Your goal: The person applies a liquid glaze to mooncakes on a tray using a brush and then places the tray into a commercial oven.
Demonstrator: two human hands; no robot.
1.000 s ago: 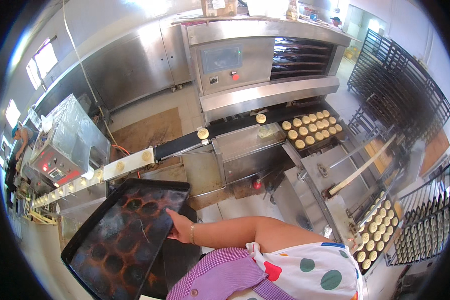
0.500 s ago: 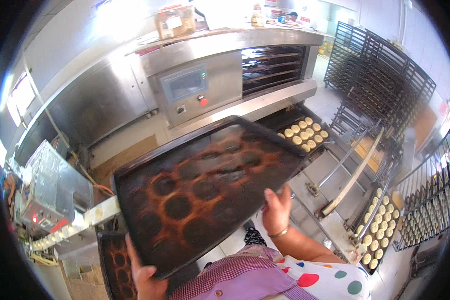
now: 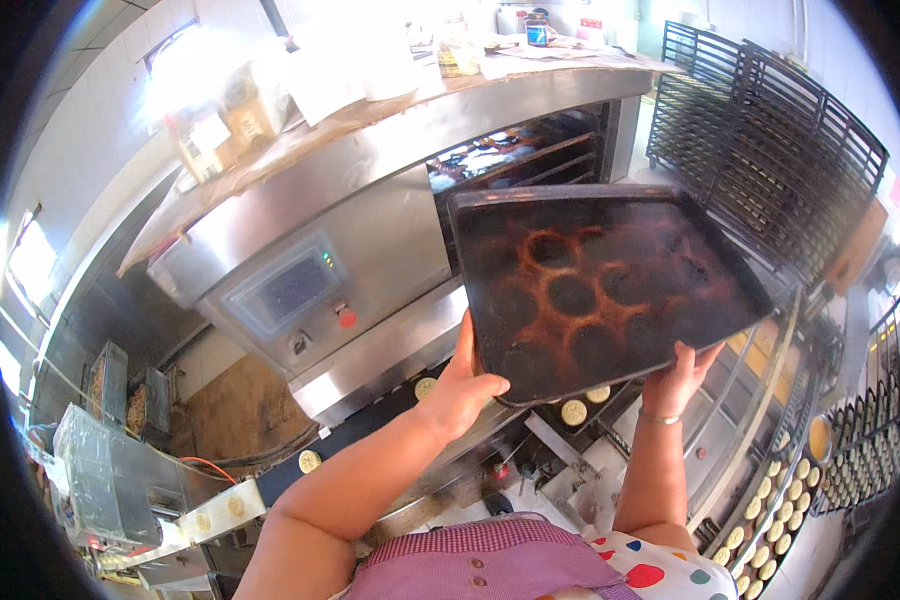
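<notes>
A dark rectangular baking tray, marked with scorched round rings, is held tilted out in front of me. My left hand grips its near left corner, thumb over the rim. Along the near right edge, my right hand is closed on the rim, a bracelet at its wrist. No pastries lie on this tray. Below its near edge, round pale pastries show in part, and the tray hides whatever lies behind it. A single pastry sits on the conveyor belt to the left.
A steel machine with a control panel and a slotted tray opening stands ahead. Black racks rise at the far right. A tray of pastries lies at the lower right. A boxy machine stands over the conveyor at left.
Both hands have carried the tray right and forward, away from my body. My view has turned as well. The tray now covers the area where rows of pastries showed.
</notes>
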